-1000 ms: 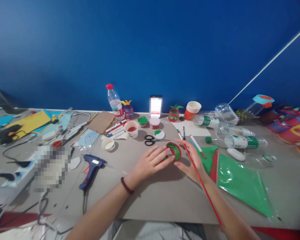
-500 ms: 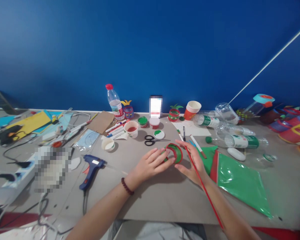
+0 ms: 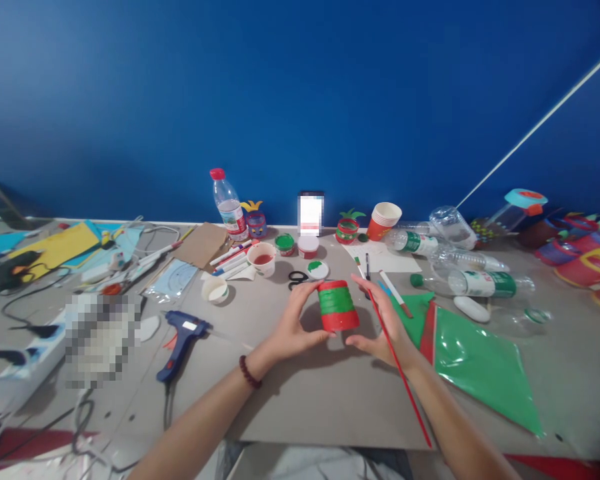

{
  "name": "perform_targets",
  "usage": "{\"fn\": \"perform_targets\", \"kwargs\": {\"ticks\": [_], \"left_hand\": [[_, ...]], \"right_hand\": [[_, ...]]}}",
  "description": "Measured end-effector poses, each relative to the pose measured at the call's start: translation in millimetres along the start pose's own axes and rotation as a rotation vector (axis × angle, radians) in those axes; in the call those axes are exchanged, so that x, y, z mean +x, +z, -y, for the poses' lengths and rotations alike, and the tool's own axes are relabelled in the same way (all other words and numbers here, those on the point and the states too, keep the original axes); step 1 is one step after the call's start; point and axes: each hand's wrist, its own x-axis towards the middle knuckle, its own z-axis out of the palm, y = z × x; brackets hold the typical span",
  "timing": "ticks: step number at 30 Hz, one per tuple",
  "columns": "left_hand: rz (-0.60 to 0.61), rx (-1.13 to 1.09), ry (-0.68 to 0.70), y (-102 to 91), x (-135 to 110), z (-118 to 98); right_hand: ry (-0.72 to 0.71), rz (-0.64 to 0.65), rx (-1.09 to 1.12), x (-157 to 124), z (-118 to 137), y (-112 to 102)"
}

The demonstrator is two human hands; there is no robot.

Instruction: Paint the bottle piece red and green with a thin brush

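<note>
My left hand (image 3: 300,323) grips a small cup-shaped piece (image 3: 339,303) painted red at top and bottom with a green band round the middle. Its thumb is at the lower rim and its fingers reach over the upper side. My right hand (image 3: 383,327) is just right of this piece, thumb and fingers spread around it but apart from it. A long thin red strip (image 3: 403,373) runs from between the right fingers, across the hand and down beside the forearm. Scissors (image 3: 297,279) with black handles lie behind the left hand, partly hidden.
A blue glue gun (image 3: 183,343) lies left, near a power strip (image 3: 45,347). Behind stand a paint cup (image 3: 261,259), an open green paint jar (image 3: 284,244) and a phone (image 3: 311,213). Plastic bottles (image 3: 485,283) and a green packet (image 3: 485,367) lie right.
The painted piece has turned from showing its open end to showing its banded side. My left hand has shifted its grip to the piece's left side. The red strip moved slightly left.
</note>
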Motion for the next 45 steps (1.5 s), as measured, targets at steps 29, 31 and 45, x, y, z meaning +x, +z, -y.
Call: {"fn": "perform_targets", "kwargs": {"ticks": [29,31,45], "left_hand": [[0.115,-0.066,-0.018,-12.5,5,5],[0.122,-0.063,-0.031,-12.1,5,5],[0.056,0.215,0.204,-4.9,6,15]], "right_hand": [[0.065,0.01,0.171,6,7,-6],[0.072,0.01,0.145,4,4,-3],[0.032,0.069,0.025,-1,-4,0]]}}
